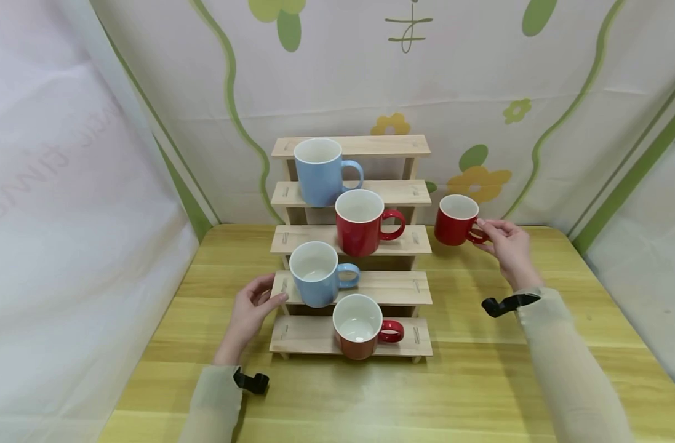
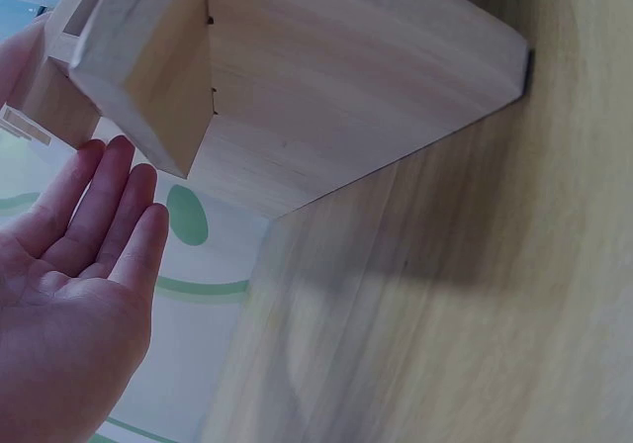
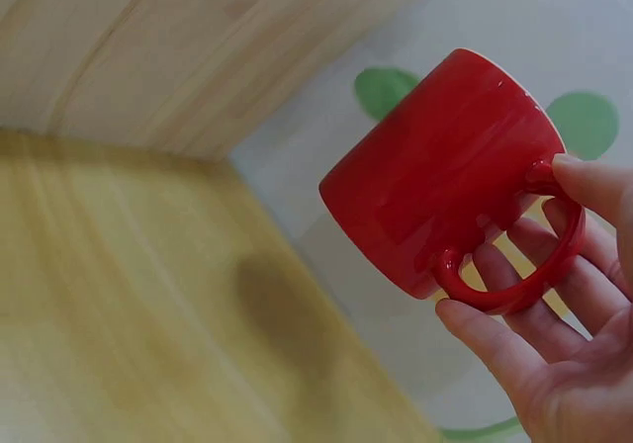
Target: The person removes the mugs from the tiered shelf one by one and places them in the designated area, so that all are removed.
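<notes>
the right grip [image 1: 509, 247] is pinching a red mug [image 1: 455, 223] by its handle [image 3: 544, 273] above the bench [image 1: 337, 400], beside the wooden shelf [image 1: 392, 287]; the left grip [image 1: 247, 317] is holding the shelf's end. the glossy mug is looking stiff, slippery and breakable, its handle likely offering the surest hold.

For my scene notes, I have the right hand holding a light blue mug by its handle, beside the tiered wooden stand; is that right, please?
Not quite: the right hand holds a red mug, not a light blue one, as the right wrist view shows. It is indeed held by its handle, beside the tiered wooden stand.
</notes>
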`<action>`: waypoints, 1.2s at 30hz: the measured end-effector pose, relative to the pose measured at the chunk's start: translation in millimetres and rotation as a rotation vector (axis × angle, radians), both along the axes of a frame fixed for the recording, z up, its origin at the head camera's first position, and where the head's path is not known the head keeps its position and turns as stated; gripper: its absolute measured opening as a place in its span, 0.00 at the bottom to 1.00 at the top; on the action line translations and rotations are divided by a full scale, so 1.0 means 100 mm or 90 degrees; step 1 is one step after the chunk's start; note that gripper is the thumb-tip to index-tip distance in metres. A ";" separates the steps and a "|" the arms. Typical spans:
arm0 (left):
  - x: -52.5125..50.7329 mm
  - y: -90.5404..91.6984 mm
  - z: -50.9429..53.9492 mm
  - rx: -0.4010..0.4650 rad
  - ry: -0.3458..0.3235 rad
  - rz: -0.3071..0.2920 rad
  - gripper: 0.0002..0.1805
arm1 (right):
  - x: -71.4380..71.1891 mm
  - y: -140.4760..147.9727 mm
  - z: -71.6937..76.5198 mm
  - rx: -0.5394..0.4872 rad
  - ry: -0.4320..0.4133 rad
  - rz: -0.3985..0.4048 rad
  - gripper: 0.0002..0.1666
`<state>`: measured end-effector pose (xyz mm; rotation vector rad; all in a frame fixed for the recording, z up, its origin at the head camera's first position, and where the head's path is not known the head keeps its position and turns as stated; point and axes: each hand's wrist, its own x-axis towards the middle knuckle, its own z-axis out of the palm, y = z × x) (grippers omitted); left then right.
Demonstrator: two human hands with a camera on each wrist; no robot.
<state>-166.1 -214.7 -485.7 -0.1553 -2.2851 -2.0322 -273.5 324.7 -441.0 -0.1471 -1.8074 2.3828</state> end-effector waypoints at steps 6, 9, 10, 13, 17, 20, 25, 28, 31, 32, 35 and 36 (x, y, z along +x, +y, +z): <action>0.00 0.01 0.00 -0.001 -0.007 -0.001 0.29 | 0.00 -0.02 -0.24 -0.022 -0.015 0.007 0.05; 0.01 0.01 0.00 -0.003 -0.006 0.001 0.29 | 0.00 -0.05 -0.33 -0.026 -0.024 0.012 0.04; 0.01 0.01 0.00 -0.004 -0.005 0.002 0.29 | 0.00 -0.06 -0.35 -0.028 -0.025 0.013 0.05; 0.01 0.01 0.00 -0.004 -0.003 0.002 0.29 | 0.00 -0.08 -0.41 -0.026 -0.025 0.014 0.06; 0.01 0.01 0.01 -0.005 -0.005 0.003 0.29 | -0.01 -0.11 -0.47 -0.030 -0.026 0.013 0.05; 0.02 0.01 0.01 -0.009 -0.006 0.004 0.29 | -0.02 -0.12 -0.51 -0.043 -0.023 0.016 0.04; 0.03 0.02 0.00 -0.006 -0.009 0.001 0.29 | 0.01 -0.10 -0.54 -0.066 -0.037 0.023 0.03; 0.03 0.02 0.00 -0.001 -0.010 -0.001 0.28 | 0.03 -0.08 -0.56 -0.074 -0.050 0.024 0.05; 0.03 0.03 0.00 0.000 -0.007 -0.001 0.28 | 0.04 -0.07 -0.57 -0.075 -0.058 0.029 0.06; 0.03 0.03 0.00 0.001 -0.005 -0.001 0.28 | 0.04 -0.06 -0.58 -0.076 -0.060 0.030 0.07; 0.02 0.03 0.00 0.001 -0.002 0.004 0.28 | 0.04 -0.07 -0.60 -0.061 -0.059 0.037 0.09; 0.02 0.03 0.00 0.001 -0.002 0.004 0.28 | 0.03 -0.07 -0.61 -0.049 -0.059 0.032 0.10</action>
